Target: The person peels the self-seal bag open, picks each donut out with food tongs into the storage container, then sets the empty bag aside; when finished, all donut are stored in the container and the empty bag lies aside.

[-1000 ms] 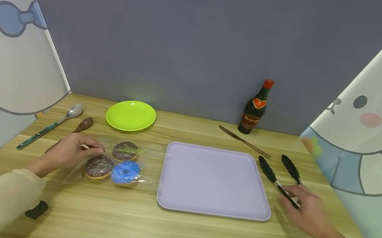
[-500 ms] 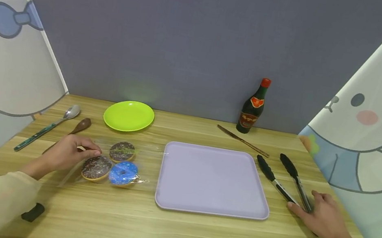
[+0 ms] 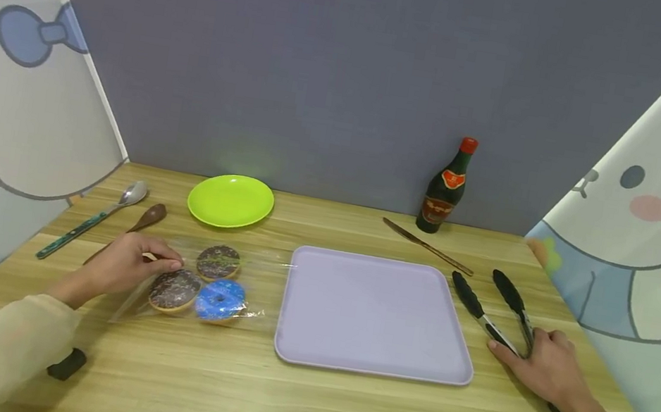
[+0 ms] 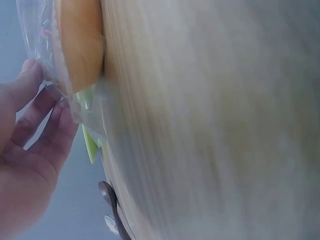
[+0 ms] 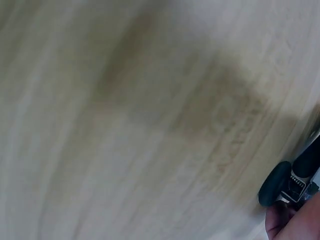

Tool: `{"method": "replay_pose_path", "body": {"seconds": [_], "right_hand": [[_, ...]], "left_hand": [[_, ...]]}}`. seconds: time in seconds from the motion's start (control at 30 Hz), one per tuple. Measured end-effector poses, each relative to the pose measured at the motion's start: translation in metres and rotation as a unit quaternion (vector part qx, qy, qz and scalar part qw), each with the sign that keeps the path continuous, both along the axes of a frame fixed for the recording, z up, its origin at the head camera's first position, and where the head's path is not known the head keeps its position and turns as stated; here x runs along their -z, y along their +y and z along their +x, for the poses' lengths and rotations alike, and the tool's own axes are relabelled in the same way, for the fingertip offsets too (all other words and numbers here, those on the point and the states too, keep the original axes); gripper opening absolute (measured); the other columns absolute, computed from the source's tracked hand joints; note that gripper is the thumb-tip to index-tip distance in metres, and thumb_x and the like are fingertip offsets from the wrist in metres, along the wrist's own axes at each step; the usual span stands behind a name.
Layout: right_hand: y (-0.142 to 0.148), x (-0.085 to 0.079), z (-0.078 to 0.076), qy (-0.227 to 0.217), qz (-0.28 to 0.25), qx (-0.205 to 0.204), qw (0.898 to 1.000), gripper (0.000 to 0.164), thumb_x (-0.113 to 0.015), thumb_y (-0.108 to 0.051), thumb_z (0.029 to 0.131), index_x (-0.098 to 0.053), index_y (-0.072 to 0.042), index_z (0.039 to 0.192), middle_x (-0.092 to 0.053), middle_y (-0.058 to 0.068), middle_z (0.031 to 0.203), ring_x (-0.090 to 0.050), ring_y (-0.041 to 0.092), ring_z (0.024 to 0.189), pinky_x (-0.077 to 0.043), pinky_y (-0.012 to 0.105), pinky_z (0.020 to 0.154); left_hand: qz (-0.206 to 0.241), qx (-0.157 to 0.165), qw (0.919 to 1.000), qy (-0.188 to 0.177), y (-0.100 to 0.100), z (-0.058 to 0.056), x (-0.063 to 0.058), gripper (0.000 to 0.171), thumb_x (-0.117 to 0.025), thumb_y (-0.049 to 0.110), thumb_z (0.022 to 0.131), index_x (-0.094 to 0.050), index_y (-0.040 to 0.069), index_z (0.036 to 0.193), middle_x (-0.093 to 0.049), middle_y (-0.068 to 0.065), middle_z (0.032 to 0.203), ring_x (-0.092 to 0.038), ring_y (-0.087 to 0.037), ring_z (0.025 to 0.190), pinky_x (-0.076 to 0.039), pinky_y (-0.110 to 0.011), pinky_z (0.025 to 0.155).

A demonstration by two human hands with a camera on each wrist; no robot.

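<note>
The black tongs [image 3: 498, 306] lie on the wooden table [image 3: 301, 401] just right of the lilac tray [image 3: 378, 313], tips pointing away from me, and my right hand [image 3: 546, 370] now sits over their handle end, fingers laid across both arms. A second ago that hand was further forward on the nearer arm; it has slid back toward the hinge, so I judge I am settling a grip, not lifting yet. Whether the fingers have actually closed round the handles I cannot tell; the right wrist view shows only the hinge knob [image 5: 280, 187] and blurred wood. On the other side nothing has moved: my left hand [image 3: 125, 268] pinches the edge of the clear bag [image 3: 189, 292] holding three doughnuts [image 3: 218, 299], two chocolate and one blue. The bag's plastic [image 4: 62, 75] is pressed under my fingertips.
</note>
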State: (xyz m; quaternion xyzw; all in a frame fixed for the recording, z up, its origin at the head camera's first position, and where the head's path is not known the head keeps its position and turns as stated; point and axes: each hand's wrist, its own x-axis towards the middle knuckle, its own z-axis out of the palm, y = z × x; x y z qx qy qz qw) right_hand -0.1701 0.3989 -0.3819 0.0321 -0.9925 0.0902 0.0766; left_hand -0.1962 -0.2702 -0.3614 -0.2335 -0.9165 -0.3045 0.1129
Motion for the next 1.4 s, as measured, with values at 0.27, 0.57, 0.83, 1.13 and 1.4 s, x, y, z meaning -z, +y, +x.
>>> {"method": "replay_pose_path", "body": {"seconds": [0.27, 0.57, 0.83, 1.13, 1.4], "right_hand": [[0.002, 0.0, -0.003, 0.0, -0.027, 0.009, 1.0, 0.076, -0.063, -0.053, 0.084, -0.051, 0.022, 0.091, -0.053, 0.029, 0.079, -0.046, 0.044, 0.083, -0.041, 0.054, 0.066], [-0.004, -0.004, 0.0, 0.017, -0.058, 0.004, 0.998, 0.079, -0.066, -0.049, 0.084, -0.049, 0.024, 0.108, -0.052, 0.035, 0.09, -0.047, 0.045, 0.086, -0.041, 0.055, 0.067], [-0.029, -0.015, 0.002, 0.059, -0.064, -0.064, 0.994, 0.072, -0.072, -0.042, 0.081, -0.052, 0.017, 0.116, -0.053, 0.032, 0.098, -0.052, 0.042, 0.085, -0.043, 0.053, 0.068], [-0.07, -0.016, 0.001, 0.118, -0.072, -0.176, 0.974, 0.055, -0.081, -0.033, 0.074, -0.063, 0.006, 0.109, -0.055, 0.007, 0.089, -0.045, 0.015, 0.067, -0.036, 0.029, 0.054], [-0.098, -0.02, -0.003, 0.098, -0.06, -0.233, 0.966, 0.057, -0.079, -0.034, 0.076, -0.062, 0.006, 0.113, -0.057, 0.006, 0.098, -0.052, 0.016, 0.078, -0.043, 0.033, 0.063]], "left_hand": [[0.003, -0.003, 1.0, -0.009, 0.002, 0.0, 0.0, 0.005, -0.073, 0.01, 0.084, -0.076, 0.01, 0.087, -0.07, 0.003, 0.087, -0.061, -0.008, 0.081, -0.052, -0.025, 0.061], [0.008, -0.003, 0.9998, -0.017, 0.003, 0.001, -0.001, 0.006, -0.073, 0.009, 0.084, -0.076, 0.009, 0.088, -0.07, 0.003, 0.087, -0.061, -0.008, 0.08, -0.052, -0.026, 0.061], [0.008, -0.007, 0.9997, -0.023, 0.001, 0.002, -0.002, 0.006, -0.072, 0.009, 0.084, -0.076, 0.009, 0.089, -0.069, 0.002, 0.087, -0.061, -0.008, 0.079, -0.052, -0.026, 0.061], [0.006, -0.006, 0.9996, -0.026, 0.0, 0.001, -0.001, 0.007, -0.072, 0.009, 0.084, -0.077, 0.013, 0.088, -0.069, 0.004, 0.087, -0.062, -0.007, 0.079, -0.052, -0.026, 0.062], [0.007, -0.009, 0.9994, -0.032, -0.001, 0.001, -0.001, 0.008, -0.072, 0.008, 0.084, -0.077, 0.014, 0.087, -0.069, 0.004, 0.088, -0.062, -0.009, 0.08, -0.052, -0.026, 0.063]]}}
